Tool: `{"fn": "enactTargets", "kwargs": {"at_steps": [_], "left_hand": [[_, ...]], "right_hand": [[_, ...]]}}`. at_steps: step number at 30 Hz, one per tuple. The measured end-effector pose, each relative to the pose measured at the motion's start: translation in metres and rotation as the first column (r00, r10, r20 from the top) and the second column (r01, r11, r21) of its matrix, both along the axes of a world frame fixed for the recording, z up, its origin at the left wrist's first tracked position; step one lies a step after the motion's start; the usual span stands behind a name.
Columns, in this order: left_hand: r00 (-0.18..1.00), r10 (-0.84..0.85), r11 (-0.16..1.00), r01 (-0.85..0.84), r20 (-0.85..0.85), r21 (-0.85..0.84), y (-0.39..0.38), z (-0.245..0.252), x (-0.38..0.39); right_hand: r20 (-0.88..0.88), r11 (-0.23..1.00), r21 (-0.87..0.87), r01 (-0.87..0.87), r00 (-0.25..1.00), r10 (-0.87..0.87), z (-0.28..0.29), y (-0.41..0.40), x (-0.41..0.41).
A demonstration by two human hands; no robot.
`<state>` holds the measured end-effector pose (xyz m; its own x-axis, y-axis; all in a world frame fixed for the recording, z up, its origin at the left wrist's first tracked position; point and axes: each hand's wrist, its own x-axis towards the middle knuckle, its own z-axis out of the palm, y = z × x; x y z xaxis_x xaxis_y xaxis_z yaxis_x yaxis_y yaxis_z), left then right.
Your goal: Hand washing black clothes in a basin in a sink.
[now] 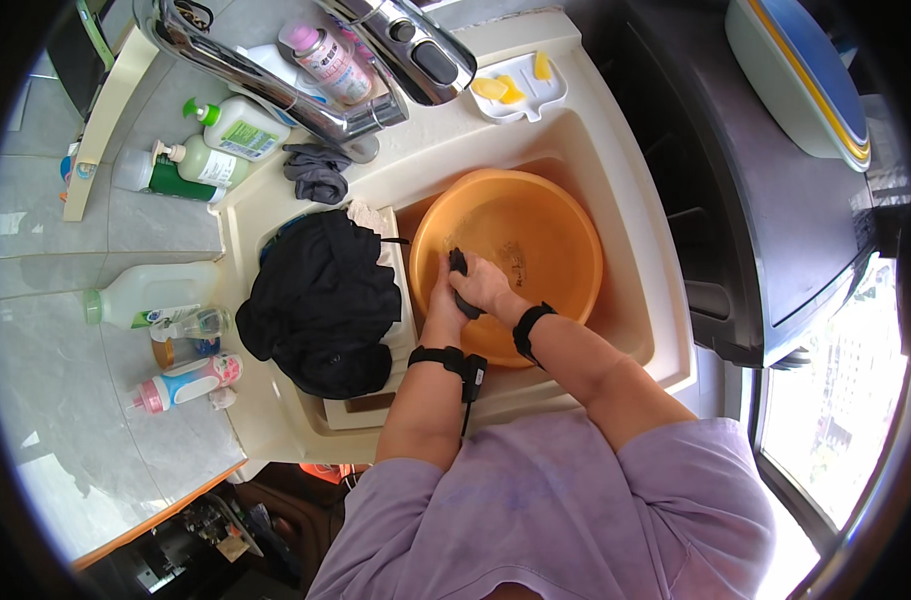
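Over the left side of an orange plastic basin (556,195), both my hands grip a small dark wet-looking cloth (466,304). My left hand (442,296) holds it from the left, and my right hand (485,285) closes over it from the right. The middle of the cloth is hidden by my fingers. The basin stands in a cream laundry sink (635,247) and looks to have shallow, clear water in it. A heap of black clothing (320,300) lies left of my hands, on the sink's washboard side (406,330).
A chrome faucet (290,94) arches above the sink's back. A white soap dish (530,94) with yellow soap pieces sits on the back rim. Near the faucet lies a grey cloth (316,172). Pump bottles (245,127) and a clear jug (162,289) occupy the left ledge.
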<state>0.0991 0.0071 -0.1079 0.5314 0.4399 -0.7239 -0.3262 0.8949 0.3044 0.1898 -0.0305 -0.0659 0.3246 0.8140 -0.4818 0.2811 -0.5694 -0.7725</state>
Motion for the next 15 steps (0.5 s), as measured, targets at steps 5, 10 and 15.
{"fn": "enactTargets", "kwargs": {"at_steps": [5, 10, 15], "left_hand": [[0.985, 0.056, 0.997, -0.046, -0.164, 0.064, -0.006, -0.01, 0.001], [0.944, 0.024, 0.997, 0.002, -0.33, 0.079, -0.003, -0.01, 0.01], [0.826, -0.085, 0.942, 0.248, -0.557, 0.225, -0.001, 0.011, 0.019]], "right_hand": [[0.131, 0.992, -0.064, -0.105, 0.985, 0.112, 0.006, -0.001, 0.0], [0.217, 0.98, -0.109, -0.166, 0.958, 0.187, 0.002, 0.0, 0.012], [0.301, 0.983, -0.176, 0.048, 0.954, 0.007, -0.025, -0.006, 0.04]]}}
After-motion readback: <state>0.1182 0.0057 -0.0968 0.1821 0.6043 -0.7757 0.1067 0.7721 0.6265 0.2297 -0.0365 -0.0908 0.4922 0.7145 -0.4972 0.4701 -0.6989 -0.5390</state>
